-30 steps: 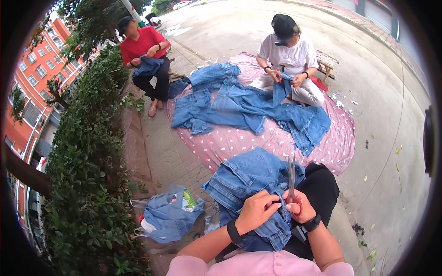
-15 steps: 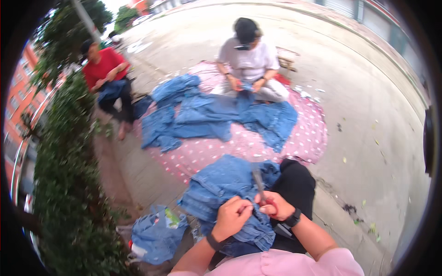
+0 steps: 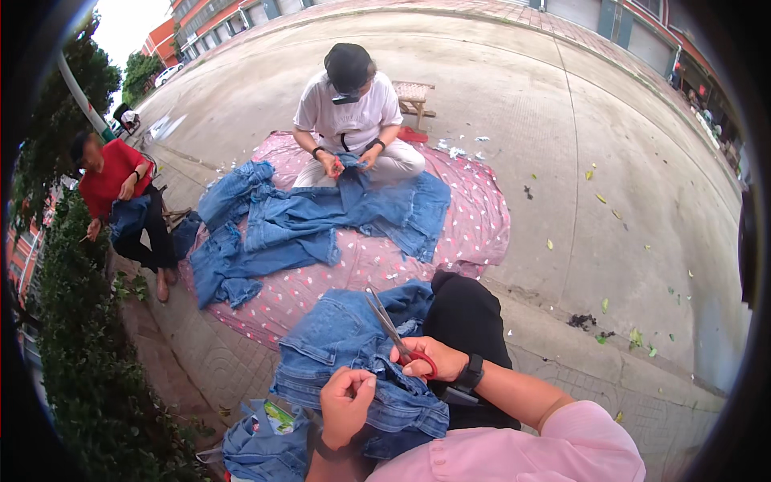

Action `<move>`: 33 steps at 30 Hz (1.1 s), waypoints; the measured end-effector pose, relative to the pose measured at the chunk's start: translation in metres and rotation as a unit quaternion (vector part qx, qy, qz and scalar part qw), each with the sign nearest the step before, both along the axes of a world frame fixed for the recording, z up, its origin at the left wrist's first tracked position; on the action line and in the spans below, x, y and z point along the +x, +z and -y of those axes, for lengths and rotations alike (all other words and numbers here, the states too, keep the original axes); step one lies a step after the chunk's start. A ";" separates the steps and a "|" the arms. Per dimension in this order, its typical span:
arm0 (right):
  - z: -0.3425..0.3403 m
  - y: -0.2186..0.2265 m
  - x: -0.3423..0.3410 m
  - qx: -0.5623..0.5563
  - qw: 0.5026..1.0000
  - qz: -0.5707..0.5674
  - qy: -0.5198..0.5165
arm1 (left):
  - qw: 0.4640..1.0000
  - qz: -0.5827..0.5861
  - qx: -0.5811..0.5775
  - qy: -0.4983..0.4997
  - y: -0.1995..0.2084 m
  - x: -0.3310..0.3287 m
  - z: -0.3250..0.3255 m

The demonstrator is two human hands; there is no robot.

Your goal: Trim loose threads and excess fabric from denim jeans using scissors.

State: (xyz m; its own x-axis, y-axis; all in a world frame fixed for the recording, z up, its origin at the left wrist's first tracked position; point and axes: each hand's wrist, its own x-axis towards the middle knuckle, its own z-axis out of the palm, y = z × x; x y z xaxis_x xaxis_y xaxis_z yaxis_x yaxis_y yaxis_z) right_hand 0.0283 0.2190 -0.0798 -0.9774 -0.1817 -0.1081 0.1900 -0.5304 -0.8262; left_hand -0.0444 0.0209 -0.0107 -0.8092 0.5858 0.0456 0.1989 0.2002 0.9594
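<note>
scissors (image 3: 393,333) with red handles are gripped in the right hand (image 3: 430,359), blades apart, over denim jeans (image 3: 345,353) held on the lap; a fold is pinched by the left hand (image 3: 345,402). a green-and-white package (image 3: 279,418) lies lower left on a blue bag (image 3: 257,446).

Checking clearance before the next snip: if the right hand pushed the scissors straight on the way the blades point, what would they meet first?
The right hand holds red-handled scissors pointing up and away, over the denim garment on the lap. Straight on, they would likely cross that denim's far edge, then the pink dotted cloth; depth is uncertain.
</note>
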 end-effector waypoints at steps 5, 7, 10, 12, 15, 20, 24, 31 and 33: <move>0.000 0.000 0.001 -0.001 1.000 0.010 0.004 | 0.999 0.007 -0.003 0.040 0.004 -0.006 0.026; 0.001 0.001 0.002 0.003 1.000 0.020 0.004 | 0.994 0.049 0.031 0.092 0.005 -0.008 0.034; 0.002 0.000 0.003 -0.001 1.000 0.006 -0.012 | 0.991 0.058 0.025 0.115 -0.004 -0.011 0.047; 0.004 -0.006 0.002 -0.017 0.999 0.022 -0.025 | 0.988 0.075 0.024 0.131 -0.012 -0.010 0.051; 0.002 0.005 -0.002 -0.016 0.995 0.054 -0.078 | 0.989 0.029 -0.012 0.143 -0.026 -0.010 0.052; -0.005 0.027 -0.015 0.009 0.996 0.048 -0.071 | 0.991 -0.053 -0.088 0.081 -0.036 -0.017 0.047; -0.012 0.040 -0.032 0.115 0.993 0.016 -0.030 | 0.994 -0.024 -0.102 0.012 -0.020 -0.020 0.043; 0.000 0.060 -0.092 0.308 0.939 -0.127 -0.081 | 0.986 -0.070 -0.152 0.012 -0.014 -0.021 0.040; 0.017 0.068 -0.113 0.462 0.844 -0.247 -0.116 | 0.985 -0.063 -0.157 0.031 -0.012 -0.020 0.038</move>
State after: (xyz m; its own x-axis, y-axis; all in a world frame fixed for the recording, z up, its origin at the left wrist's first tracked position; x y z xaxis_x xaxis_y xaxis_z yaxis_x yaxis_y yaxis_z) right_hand -0.0850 0.2018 -0.0114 -0.9422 -0.0403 0.3325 -0.3194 0.4071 -0.8557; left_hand -0.0641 -0.0169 -0.0223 -0.8438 0.5359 -0.0268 0.2909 0.4989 0.8164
